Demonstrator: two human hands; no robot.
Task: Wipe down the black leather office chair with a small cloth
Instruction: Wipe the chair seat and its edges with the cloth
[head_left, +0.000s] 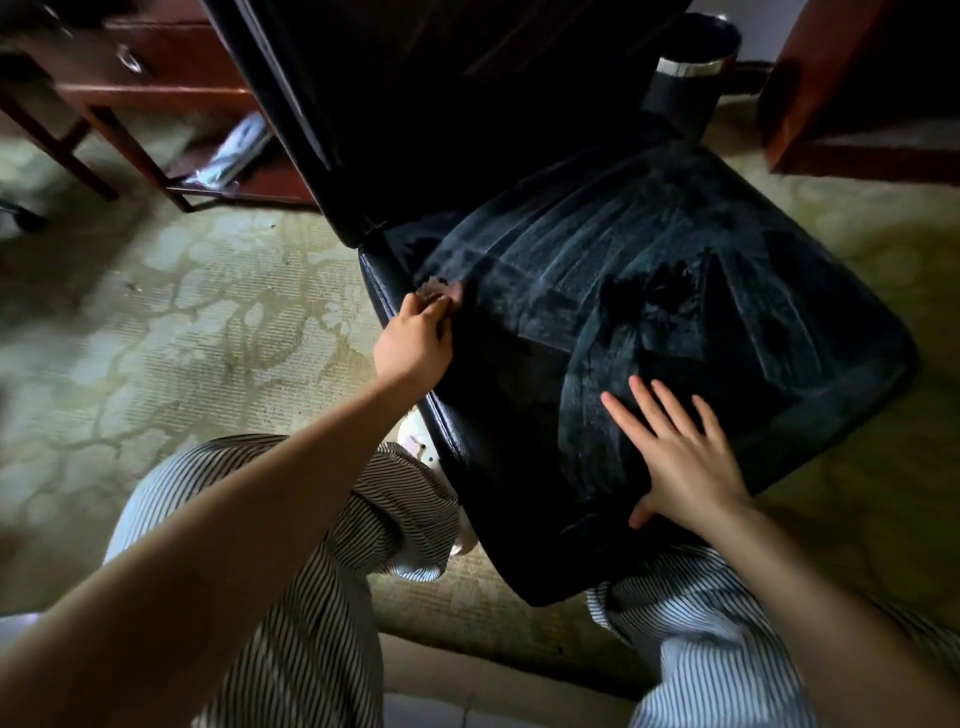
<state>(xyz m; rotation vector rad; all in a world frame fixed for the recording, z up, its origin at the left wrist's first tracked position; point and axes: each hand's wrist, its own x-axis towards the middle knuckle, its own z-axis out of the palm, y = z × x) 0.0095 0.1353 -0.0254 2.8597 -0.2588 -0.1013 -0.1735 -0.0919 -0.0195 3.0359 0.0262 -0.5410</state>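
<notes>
Pinching cloth (435, 292) at seat (701, 270) edge with left hand (415, 340), right hand (680, 457) flat on seat

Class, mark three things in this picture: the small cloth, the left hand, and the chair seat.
small cloth (437, 290): head view, its visible crumpled edge.
left hand (413, 345): head view, back of the hand.
chair seat (727, 249): head view, bare streaked leather.
</notes>
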